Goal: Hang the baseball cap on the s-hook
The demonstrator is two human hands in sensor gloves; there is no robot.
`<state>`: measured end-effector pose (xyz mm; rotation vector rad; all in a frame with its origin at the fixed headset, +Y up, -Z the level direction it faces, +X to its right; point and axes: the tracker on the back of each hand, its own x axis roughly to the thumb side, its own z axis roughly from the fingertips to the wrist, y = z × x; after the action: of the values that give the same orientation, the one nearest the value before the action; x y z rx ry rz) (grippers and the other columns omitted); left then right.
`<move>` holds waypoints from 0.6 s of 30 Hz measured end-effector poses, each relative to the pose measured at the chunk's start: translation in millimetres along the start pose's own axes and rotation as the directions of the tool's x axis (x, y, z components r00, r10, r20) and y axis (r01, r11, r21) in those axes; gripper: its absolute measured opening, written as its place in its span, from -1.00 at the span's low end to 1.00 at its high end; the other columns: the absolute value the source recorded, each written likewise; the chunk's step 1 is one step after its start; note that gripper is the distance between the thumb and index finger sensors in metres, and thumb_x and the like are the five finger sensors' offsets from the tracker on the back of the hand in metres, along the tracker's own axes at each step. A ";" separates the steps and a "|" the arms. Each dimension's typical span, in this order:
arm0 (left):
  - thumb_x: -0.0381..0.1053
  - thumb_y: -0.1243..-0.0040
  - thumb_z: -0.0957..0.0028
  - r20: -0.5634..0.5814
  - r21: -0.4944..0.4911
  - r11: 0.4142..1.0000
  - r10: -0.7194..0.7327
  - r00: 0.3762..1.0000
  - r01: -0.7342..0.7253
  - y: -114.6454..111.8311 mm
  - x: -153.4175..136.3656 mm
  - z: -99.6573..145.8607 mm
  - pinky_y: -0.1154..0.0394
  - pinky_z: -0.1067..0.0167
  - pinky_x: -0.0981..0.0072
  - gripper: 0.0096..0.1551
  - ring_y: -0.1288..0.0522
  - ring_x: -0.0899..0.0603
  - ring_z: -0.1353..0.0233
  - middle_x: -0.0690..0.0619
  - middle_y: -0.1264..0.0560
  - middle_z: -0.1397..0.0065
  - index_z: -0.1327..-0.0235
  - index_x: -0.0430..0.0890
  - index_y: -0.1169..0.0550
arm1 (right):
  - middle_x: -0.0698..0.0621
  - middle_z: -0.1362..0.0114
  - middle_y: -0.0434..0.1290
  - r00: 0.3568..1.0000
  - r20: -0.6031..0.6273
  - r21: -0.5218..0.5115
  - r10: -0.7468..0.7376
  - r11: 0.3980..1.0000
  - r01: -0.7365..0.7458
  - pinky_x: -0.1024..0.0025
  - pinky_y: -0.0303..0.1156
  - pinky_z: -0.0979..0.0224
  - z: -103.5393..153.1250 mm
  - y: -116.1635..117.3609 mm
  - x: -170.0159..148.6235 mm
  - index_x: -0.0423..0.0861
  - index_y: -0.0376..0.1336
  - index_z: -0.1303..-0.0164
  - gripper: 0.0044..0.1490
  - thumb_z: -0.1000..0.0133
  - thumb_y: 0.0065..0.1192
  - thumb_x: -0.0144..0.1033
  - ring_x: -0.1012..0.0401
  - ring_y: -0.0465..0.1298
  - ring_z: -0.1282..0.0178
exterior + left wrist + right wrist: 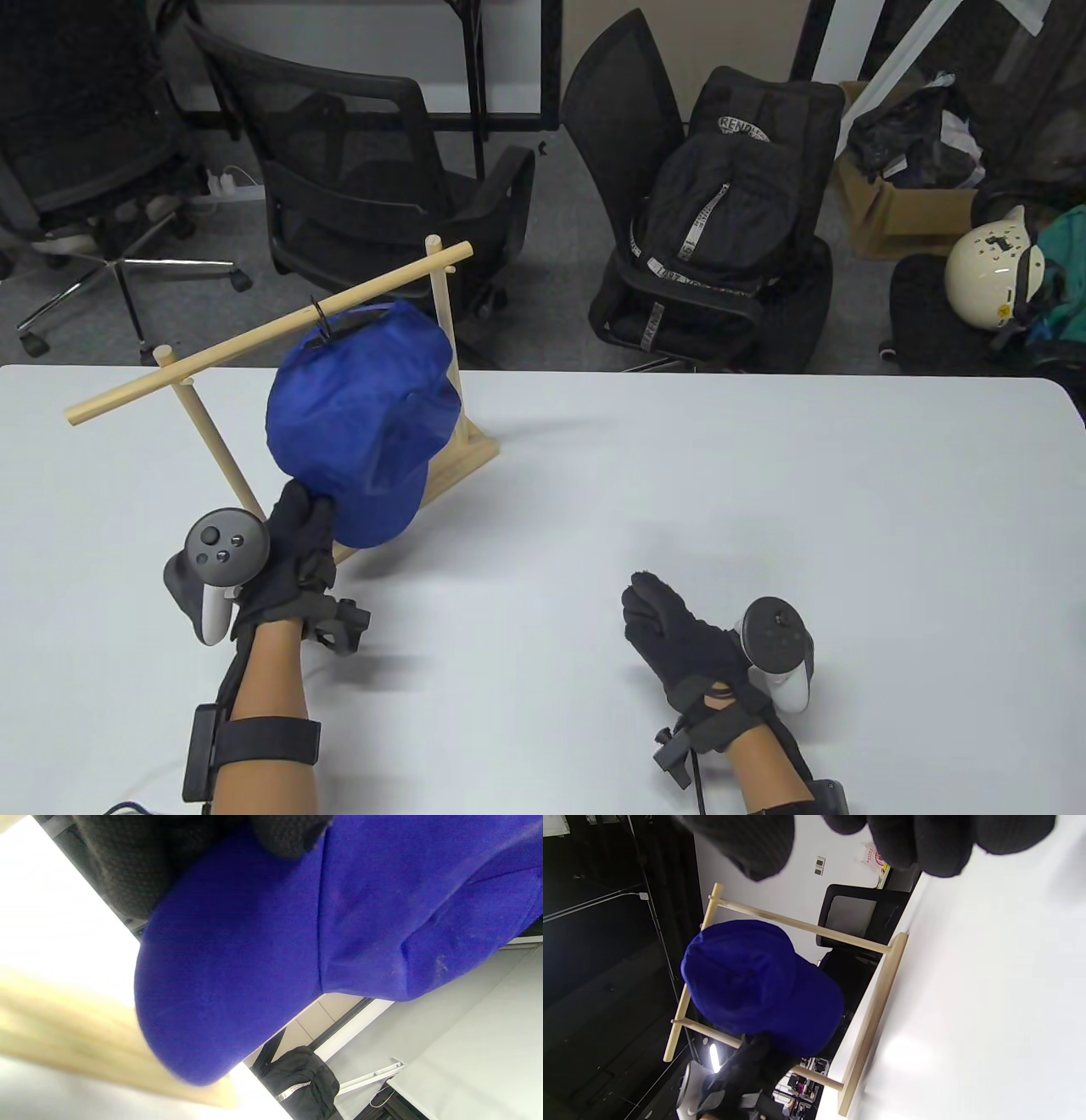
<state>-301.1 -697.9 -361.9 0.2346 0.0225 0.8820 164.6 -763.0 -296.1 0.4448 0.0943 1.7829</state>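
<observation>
Two gloved hands sit nearest the camera at the bottom of the table view. On the right, the right hand [679,632] rests on the white desk [764,492], holding nothing, its fingers lying together and loosely curled; in the right wrist view its dark fingertips [925,840] hang over the bare desktop. It lies well apart from everything else on the desk.

On the left, the left hand [293,552] reaches up and forward, its fingers pinching the lower edge of the blue baseball cap [361,424]. The left wrist view is filled with the cap's blue cloth [297,942], with a black gloved fingertip pressed against it at the top of the picture.

Farther back, the cap hangs in front of a small wooden rack [254,340], which stands on the desk's left rear part on a flat wooden base. The cap's upper end sits right under the rack's long slanted top rail, where a thin black s-hook [322,323] hangs from the rail; the cap's back appears to meet that hook, though the contact itself is too small to make out. The brim points down towards the left hand.

Beyond the desk's far edge stand black office chairs [356,187], one carrying a black backpack [721,212], and a white helmet [993,272] lies at the right.
</observation>
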 end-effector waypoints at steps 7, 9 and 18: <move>-0.21 -0.10 -0.22 -0.063 -0.026 0.999 0.040 0.997 -0.041 -19.2 -21.6 5.3 -0.66 -0.24 -0.21 -0.52 -0.71 -0.28 -0.36 -0.10 -0.62 -0.42 -0.43 -0.09 -0.47 | -0.71 -0.47 0.11 1.000 -0.002 0.003 0.001 1.000 -0.001 -0.51 0.24 -0.25 0.2 -0.2 0.2 -0.62 -0.08 -0.51 -0.05 -0.20 0.18 -0.30 -0.56 0.26 -0.37; -0.21 -0.10 -0.23 -0.083 -0.034 0.998 0.052 0.995 -0.055 -24.1 -26.6 6.0 -0.66 -0.24 -0.21 -0.52 -0.70 -0.30 -0.37 -0.11 -0.61 -0.43 -0.44 -0.11 -0.46 | -0.71 -0.47 0.11 1.000 -0.002 0.003 0.002 1.000 -0.002 -0.51 0.24 -0.25 0.2 -0.2 0.2 -0.62 -0.08 -0.51 -0.06 -0.20 0.18 -0.30 -0.56 0.26 -0.37; -0.18 0.01 -0.30 -0.149 -0.055 0.993 0.099 0.984 -0.108 -42.6 -43.1 7.5 -0.50 -0.33 -0.31 -0.50 -0.56 -0.47 -0.49 -0.30 -0.49 -0.57 -0.51 -0.20 -0.39 | -0.72 -0.47 0.11 1.000 -0.003 0.007 0.011 1.000 -0.011 -0.51 0.23 -0.25 0.6 -0.9 -0.5 -0.62 -0.08 -0.51 -0.06 -0.20 0.18 -0.30 -0.56 0.26 -0.37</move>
<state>-295.2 -758.5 -367.0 0.1124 0.1197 1.0008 165.8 -763.4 -296.0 0.4483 0.1000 1.7946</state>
